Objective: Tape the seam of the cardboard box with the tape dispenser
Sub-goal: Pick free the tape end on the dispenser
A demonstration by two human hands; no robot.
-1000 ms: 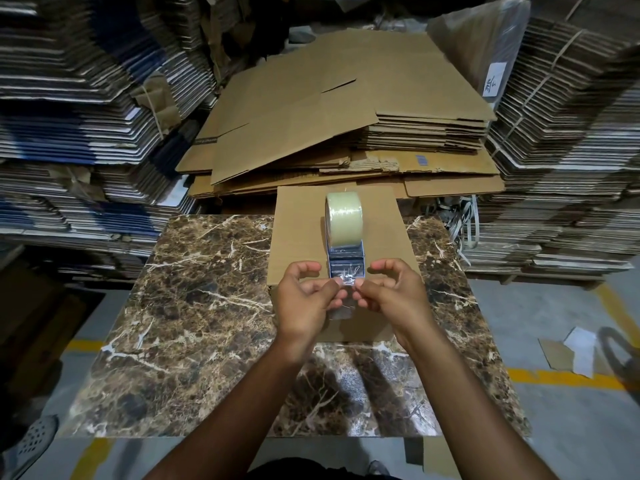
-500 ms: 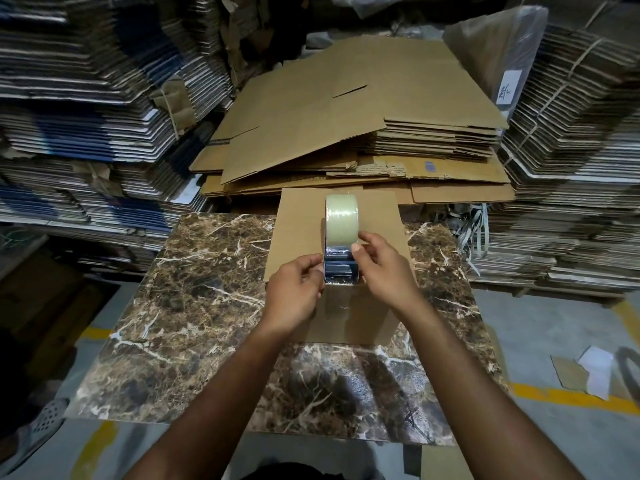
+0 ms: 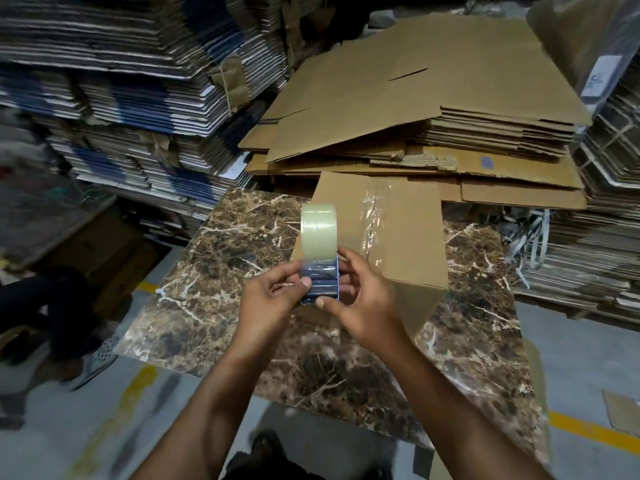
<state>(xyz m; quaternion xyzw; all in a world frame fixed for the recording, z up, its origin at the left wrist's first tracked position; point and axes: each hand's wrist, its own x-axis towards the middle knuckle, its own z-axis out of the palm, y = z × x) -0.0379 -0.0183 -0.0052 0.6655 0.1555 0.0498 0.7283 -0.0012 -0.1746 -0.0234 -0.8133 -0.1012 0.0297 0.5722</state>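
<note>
Above the veined marble table (image 3: 214, 271), both hands' fingers (image 3: 304, 282) pinch the glossy tape dispenser (image 3: 320, 268) beside the flat cardboard box (image 3: 408, 237).

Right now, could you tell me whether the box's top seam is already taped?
Taped: a shiny clear strip runs along the top of the box.
</note>
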